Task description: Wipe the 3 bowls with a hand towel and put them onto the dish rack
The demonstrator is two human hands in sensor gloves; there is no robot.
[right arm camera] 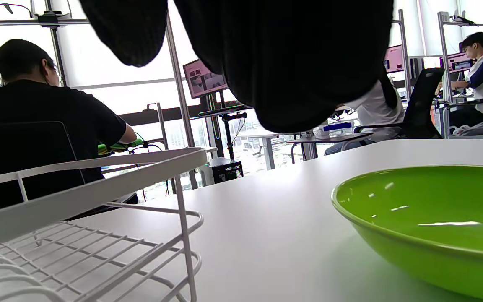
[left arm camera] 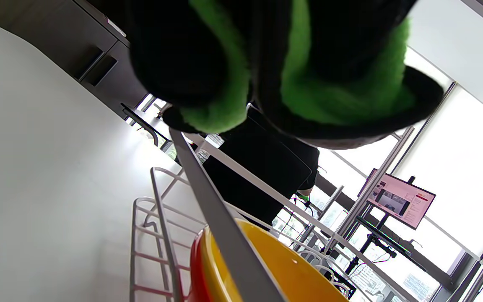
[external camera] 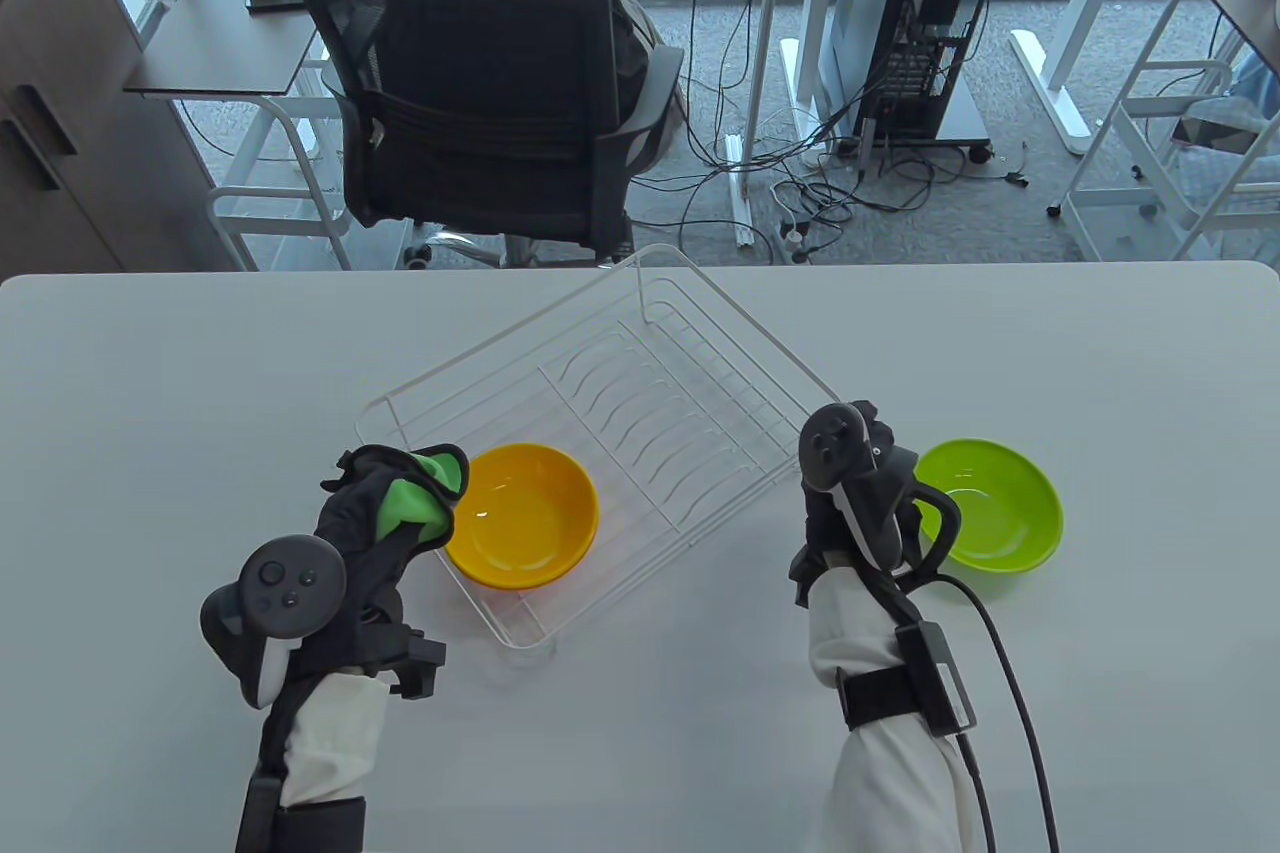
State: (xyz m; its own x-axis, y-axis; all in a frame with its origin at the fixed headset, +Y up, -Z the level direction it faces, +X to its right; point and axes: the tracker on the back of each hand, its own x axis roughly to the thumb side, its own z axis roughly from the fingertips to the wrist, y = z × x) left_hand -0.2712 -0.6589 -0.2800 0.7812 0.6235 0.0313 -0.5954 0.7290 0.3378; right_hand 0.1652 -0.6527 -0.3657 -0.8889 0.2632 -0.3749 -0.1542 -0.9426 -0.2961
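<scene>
A white wire dish rack (external camera: 745, 323) stands mid-table. A yellow bowl (external camera: 520, 513) sits in its near left corner; the left wrist view shows the yellow bowl (left arm camera: 292, 272) stacked on a red bowl (left arm camera: 197, 272). My left hand (external camera: 400, 503) grips a bunched green towel (external camera: 415, 493) just left of that bowl, above the rack's corner rim (left arm camera: 224, 226). A green bowl (external camera: 1000, 498) rests on the table right of the rack. My right hand (external camera: 880, 453) hovers between rack and green bowl (right arm camera: 434, 209), its fingers (right arm camera: 287, 63) hanging loose and holding nothing.
A person sits in a black office chair (external camera: 480, 93) just beyond the table's far edge. A computer tower (external camera: 920, 33) and floor cables lie behind it. A black cable (external camera: 1010, 673) trails from my right wrist across the table.
</scene>
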